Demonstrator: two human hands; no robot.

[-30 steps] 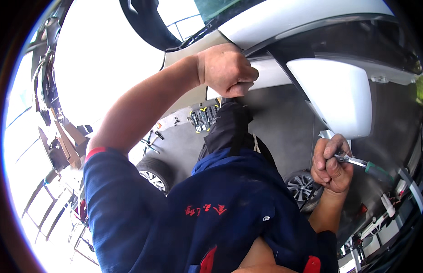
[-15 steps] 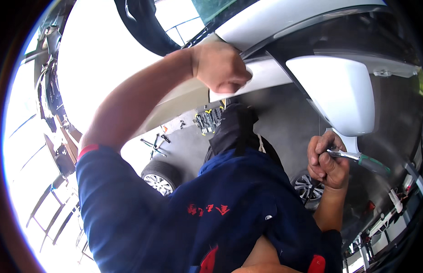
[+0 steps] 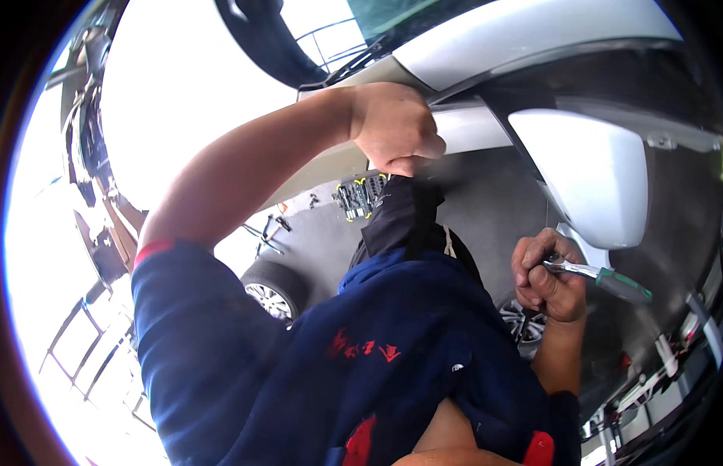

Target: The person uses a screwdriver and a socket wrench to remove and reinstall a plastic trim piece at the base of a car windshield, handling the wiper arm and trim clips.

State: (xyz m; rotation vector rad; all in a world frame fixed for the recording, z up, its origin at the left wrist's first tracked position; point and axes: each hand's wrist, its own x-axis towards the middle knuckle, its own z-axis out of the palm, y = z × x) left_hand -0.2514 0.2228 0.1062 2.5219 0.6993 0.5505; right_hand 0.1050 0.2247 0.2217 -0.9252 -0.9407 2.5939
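Note:
My left hand [image 3: 396, 128] is closed in a fist beside the white car's fender, near the front edge of the door. A dark blur lies just beyond its fingers, and whatever they may hold is too smeared to make out. Low on the right, my right hand [image 3: 552, 276] is wrapped around the metal end of a ratchet wrench, its grey and green handle [image 3: 624, 286] sticking out to the right. The tool's head is hidden in the fingers. Just above this hand is the car's white side mirror [image 3: 587, 179].
The white fender [image 3: 190, 85] fills the upper left. On the grey floor are an open tool case [image 3: 361, 196], a loose wheel [image 3: 274, 293], another wheel [image 3: 523, 322] partly behind my right arm, and a dark metal tool [image 3: 268, 233]. Equipment lines the lower right.
My left fist has shifted slightly right and down in the picture. My right hand keeps hold of the ratchet wrench and sits a little further left. The car has slid right in view.

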